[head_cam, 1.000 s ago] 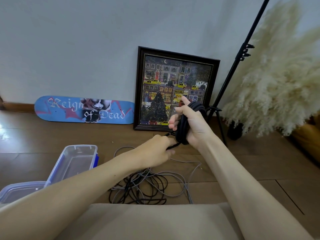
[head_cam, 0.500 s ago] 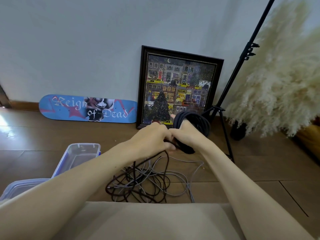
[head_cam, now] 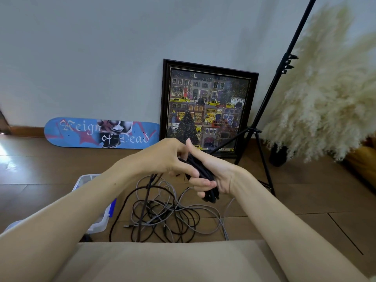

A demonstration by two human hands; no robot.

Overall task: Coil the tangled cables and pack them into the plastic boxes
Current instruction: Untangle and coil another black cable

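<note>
Right grip (head_cam: 215,174): middle of the frame, fingers wrapped round the black coil (head_cam: 203,169), thumb pointing up.
Left grip (head_cam: 168,157): just left of the right one, fingers bent and touching the coil; cannot tell if pinching anything.
Black strand (head_cam: 148,190): hanging from under the Left grip down to the pile.
Cable pile (head_cam: 166,212): black and grey, tangled on the floor (head_cam: 284,200), lower middle.
Plastic box (head_cam: 89,180): clear, lower left, partly behind the left arm, just beside the pile.
By the wall: blue skateboard deck (head_cam: 101,132) left, framed picture (head_cam: 207,110) middle, black stand (head_cam: 264,110) and fluffy pale plant (head_cam: 325,88) right.
</note>
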